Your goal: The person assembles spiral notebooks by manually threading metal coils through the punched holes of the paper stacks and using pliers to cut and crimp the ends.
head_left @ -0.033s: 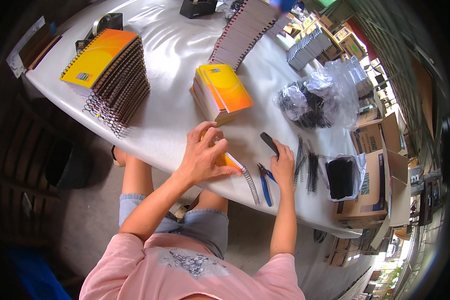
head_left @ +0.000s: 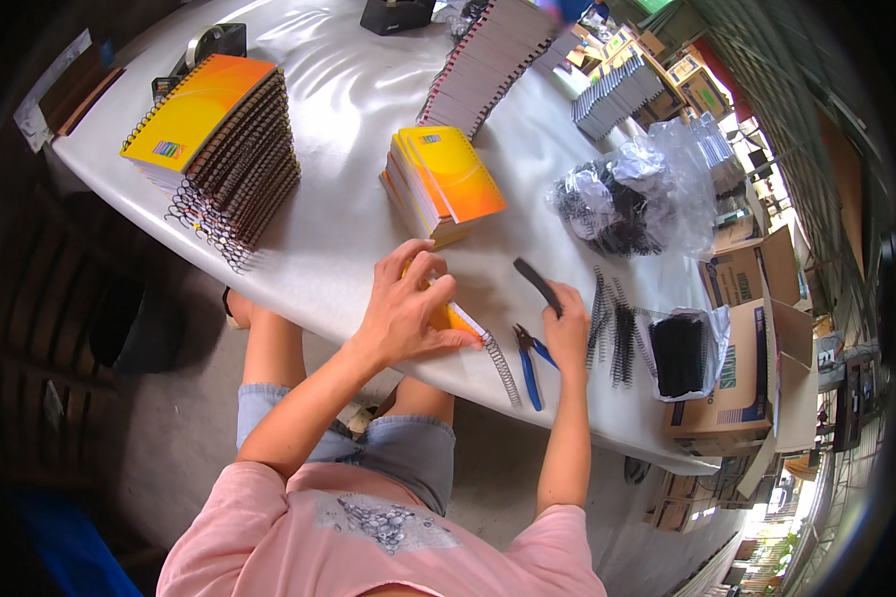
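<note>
Notebook (head_left: 458,320), orange cover, lies flat at the near edge of the white tabletop (head_left: 338,229), mostly hidden under the left hand (head_left: 405,308). Left hand fingers spread and pressed down on the cover, pinning it, not curled around anything. Wire spiral (head_left: 501,366) sticks out along the notebook's right edge, toward the person. Right hand (head_left: 565,328) sits just right of that, fingers closed on a thin black strip (head_left: 536,284) that angles up and away to the left. Blue-handled pliers (head_left: 528,363) lie on the tabletop between spiral and right hand, untouched. Loose black coils (head_left: 612,323) just right of the right hand. Stack of orange notebooks (head_left: 438,184) beyond the left hand; taller bound stack (head_left: 219,139) far left. Clear bag of black coils (head_left: 622,204) to the right, well apart.
</note>
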Demonstrator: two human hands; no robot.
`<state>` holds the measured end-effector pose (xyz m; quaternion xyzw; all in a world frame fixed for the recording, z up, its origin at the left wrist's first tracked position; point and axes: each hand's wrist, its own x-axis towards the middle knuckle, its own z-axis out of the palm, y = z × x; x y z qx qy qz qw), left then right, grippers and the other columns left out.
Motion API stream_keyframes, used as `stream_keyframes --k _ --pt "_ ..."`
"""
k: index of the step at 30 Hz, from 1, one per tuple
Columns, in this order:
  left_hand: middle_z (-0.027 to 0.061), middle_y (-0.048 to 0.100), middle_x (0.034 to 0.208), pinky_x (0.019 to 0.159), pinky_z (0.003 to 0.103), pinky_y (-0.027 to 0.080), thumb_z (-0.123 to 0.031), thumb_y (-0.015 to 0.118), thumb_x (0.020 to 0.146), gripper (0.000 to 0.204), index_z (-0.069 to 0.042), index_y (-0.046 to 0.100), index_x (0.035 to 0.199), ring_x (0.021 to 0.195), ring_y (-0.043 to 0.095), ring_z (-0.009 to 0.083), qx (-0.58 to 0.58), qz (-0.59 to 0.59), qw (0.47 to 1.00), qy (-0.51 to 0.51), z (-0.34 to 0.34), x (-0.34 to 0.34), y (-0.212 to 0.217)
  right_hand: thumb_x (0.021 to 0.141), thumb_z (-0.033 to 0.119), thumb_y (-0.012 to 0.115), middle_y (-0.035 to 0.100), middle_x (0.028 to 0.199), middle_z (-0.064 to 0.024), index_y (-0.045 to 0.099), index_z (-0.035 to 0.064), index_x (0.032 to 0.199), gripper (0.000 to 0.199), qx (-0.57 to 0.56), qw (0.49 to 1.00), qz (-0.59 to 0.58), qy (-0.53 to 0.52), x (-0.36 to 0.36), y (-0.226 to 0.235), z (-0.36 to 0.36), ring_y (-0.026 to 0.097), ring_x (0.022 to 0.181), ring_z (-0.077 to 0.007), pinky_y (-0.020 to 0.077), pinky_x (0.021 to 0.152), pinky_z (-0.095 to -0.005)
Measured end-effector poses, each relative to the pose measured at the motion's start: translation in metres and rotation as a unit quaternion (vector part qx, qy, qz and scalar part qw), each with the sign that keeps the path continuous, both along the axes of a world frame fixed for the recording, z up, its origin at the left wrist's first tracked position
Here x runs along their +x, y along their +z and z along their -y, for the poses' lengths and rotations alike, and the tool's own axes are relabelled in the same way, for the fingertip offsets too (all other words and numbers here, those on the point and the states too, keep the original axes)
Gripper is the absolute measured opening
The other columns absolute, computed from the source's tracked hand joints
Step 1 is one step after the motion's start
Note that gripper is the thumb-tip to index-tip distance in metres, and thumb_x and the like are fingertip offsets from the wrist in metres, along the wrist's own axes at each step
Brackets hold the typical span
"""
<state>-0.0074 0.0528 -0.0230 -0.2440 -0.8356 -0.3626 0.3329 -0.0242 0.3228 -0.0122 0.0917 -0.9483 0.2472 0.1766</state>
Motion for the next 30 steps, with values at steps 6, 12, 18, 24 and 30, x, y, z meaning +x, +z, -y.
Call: stream_keyframes --k 6,12,18,24,30 --pt "0.0121 0.048 0.108 0.088 0.047 0.038 -0.057 0.078 0.053 0.061 -0.006 0.048 0.067 0.120 0.035 0.0387 0.056 0.034 0.997 -0.034 0.004 -0.002 -0.003 0.067 -0.008 0.057 0.066 0.091 -0.0171 0.067 -0.0027 0.090 0.026 -0.391 0.851 0.262 0.232 0.019 0.017 0.064 0.064 0.086 -0.0239 0.0505 0.077 -0.0315" --pt "0.0136 0.048 0.112 0.092 0.048 0.037 -0.056 0.079 0.053 0.061 -0.006 0.048 0.066 0.120 0.035 0.0390 0.039 0.007 0.998 -0.052 0.004 -0.005 -0.004 0.064 -0.015 0.052 0.068 0.078 -0.0137 0.069 -0.0031 0.081 0.027 -0.451 0.825 0.176 0.291 0.020 0.029 0.069 0.063 0.074 -0.0163 0.0488 0.071 -0.0247" --pt "0.0157 0.045 0.118 0.094 0.049 0.035 -0.056 0.080 0.051 0.061 -0.006 0.048 0.067 0.121 0.032 0.0406 0.051 0.028 0.995 -0.078 0.005 -0.005 0.001 0.069 -0.015 0.051 0.068 0.085 -0.0111 0.069 -0.0028 0.087 0.029 -0.342 0.881 0.142 0.293 0.021 0.038 0.078 0.064 0.074 -0.0172 0.0507 0.072 -0.0272" --pt "0.0181 0.035 0.128 0.095 0.049 0.033 -0.054 0.083 0.047 0.062 -0.006 0.053 0.072 0.123 0.029 0.0409 0.049 0.022 0.996 -0.068 0.011 -0.004 0.003 0.067 -0.011 0.059 0.068 0.087 -0.0143 0.070 -0.0020 0.085 0.023 -0.417 0.836 0.150 0.324 0.022 0.038 0.083 0.065 0.081 -0.0205 0.0509 0.076 -0.0306" --pt "0.0181 0.030 0.127 0.089 0.045 0.038 -0.046 0.086 0.047 0.060 -0.006 0.054 0.080 0.106 0.040 0.0353 0.144 0.088 0.983 -0.075 0.010 -0.012 -0.009 0.070 -0.009 0.059 0.069 0.087 -0.0105 0.069 -0.0013 0.089 0.023 -0.542 0.777 0.140 0.288 0.018 0.026 0.081 0.065 0.082 -0.0156 0.0503 0.075 -0.0272"
